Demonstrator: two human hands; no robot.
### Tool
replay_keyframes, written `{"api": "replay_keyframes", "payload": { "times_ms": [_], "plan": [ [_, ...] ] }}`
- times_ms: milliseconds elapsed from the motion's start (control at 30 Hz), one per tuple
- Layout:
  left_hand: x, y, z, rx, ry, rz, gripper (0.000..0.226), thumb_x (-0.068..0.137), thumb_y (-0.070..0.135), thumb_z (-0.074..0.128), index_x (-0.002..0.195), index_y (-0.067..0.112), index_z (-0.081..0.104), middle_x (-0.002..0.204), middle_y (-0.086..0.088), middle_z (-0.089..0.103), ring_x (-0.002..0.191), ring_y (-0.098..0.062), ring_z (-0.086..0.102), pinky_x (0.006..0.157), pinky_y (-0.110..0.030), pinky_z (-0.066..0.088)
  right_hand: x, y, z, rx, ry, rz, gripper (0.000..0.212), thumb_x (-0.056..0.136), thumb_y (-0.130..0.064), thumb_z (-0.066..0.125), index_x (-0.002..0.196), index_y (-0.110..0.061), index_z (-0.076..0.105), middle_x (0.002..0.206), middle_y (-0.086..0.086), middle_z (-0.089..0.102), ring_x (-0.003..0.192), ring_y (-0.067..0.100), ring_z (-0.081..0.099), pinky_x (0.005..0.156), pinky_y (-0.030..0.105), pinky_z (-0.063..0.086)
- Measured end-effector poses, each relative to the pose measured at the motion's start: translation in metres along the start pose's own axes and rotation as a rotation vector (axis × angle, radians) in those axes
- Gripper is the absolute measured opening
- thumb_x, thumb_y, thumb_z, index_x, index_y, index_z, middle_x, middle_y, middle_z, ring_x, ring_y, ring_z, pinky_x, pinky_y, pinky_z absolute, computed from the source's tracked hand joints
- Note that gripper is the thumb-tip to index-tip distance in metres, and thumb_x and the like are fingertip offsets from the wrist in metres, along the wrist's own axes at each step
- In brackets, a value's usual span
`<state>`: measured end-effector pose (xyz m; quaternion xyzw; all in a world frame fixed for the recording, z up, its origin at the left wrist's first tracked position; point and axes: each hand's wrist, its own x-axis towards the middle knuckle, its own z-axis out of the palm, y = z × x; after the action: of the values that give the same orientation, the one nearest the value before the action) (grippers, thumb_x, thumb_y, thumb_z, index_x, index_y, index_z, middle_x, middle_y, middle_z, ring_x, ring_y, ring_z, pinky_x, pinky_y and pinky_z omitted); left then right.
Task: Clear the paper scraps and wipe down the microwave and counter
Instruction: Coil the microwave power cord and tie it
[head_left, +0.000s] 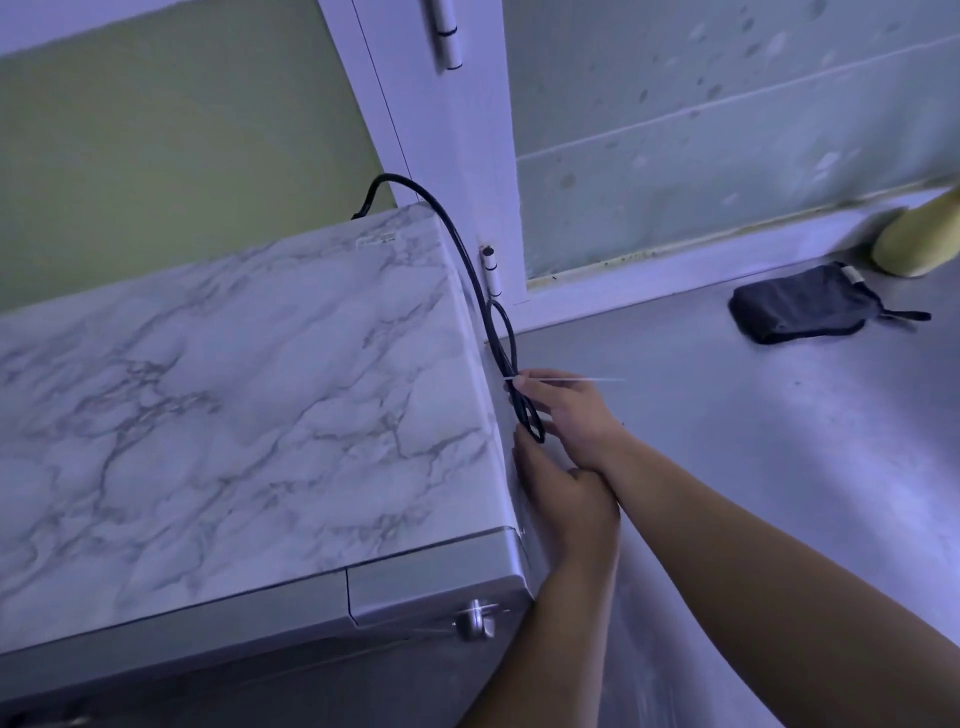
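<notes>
Pinching cord (529, 418) — right hand (571, 410) beside microwave (234, 389).

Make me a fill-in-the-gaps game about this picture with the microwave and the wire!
1. The cord looped at the side of the microwave is ___ in colour.
2. The microwave's top has a ___ pattern.
3. The dark pouch lies on the counter to the microwave's ___.
4. The right hand pinches a thin ___ strip.
Missing words: black; marble; right; white.
</notes>
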<state>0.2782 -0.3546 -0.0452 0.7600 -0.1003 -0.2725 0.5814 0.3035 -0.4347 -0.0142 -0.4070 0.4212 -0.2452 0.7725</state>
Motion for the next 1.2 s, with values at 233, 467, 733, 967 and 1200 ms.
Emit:
{"api": "replay_keyframes", "payload": {
  "times_ms": [233,467,733,967,1200],
  "plan": [
    [0.003,0.000,-0.003,0.002,0.139,0.043,0.055,0.098,-0.005,0.043,0.146,0.021,0.044,0.149,0.004,0.047,0.138,-0.011,0.042,0.115,-0.034,0.032,0.012,0.009,0.009,-0.063,0.026,0.018,0.012,0.094,-0.003,0.065,0.104,0.003,0.069,0.088,0.017,0.065,0.070,0.020,0.059,0.060,0.023,0.049],
    [-0.004,0.004,-0.008,-0.005,0.125,0.018,0.056,0.097,-0.005,0.043,0.146,0.022,0.045,0.151,0.006,0.046,0.140,-0.007,0.039,0.119,-0.032,0.029,0.012,0.009,0.000,0.033,-0.026,0.064,0.023,0.098,-0.017,0.061,0.115,-0.002,0.068,0.101,0.013,0.067,0.088,0.025,0.061,0.074,0.034,0.050],
    [-0.029,0.005,-0.023,0.152,0.004,0.091,0.082,0.083,-0.006,0.038,0.155,0.033,0.030,0.159,0.022,0.026,0.147,0.003,0.019,0.123,-0.033,0.021,0.007,0.010,-0.015,0.088,0.070,0.013,0.027,0.099,-0.016,0.060,0.116,0.004,0.067,0.100,0.013,0.068,0.086,0.022,0.064,0.076,0.026,0.051],
    [-0.052,0.031,-0.028,0.103,-0.116,-0.027,0.081,0.085,-0.010,0.036,0.148,0.042,0.035,0.148,0.026,0.036,0.137,0.005,0.037,0.115,-0.020,0.032,-0.004,0.007,-0.030,-0.096,0.118,-0.064,0.023,0.094,-0.008,0.065,0.117,-0.006,0.070,0.109,0.004,0.069,0.098,0.016,0.061,0.091,0.030,0.043],
    [-0.099,0.083,-0.047,0.234,-0.429,0.019,0.076,0.087,-0.002,0.036,0.137,0.055,0.041,0.134,0.031,0.044,0.130,0.012,0.040,0.099,-0.005,0.030,-0.010,0.000,-0.040,-0.068,0.242,-0.155,0.021,0.098,-0.012,0.060,0.107,0.003,0.072,0.086,0.010,0.069,0.074,0.019,0.063,0.074,0.027,0.047]
  ]
}}
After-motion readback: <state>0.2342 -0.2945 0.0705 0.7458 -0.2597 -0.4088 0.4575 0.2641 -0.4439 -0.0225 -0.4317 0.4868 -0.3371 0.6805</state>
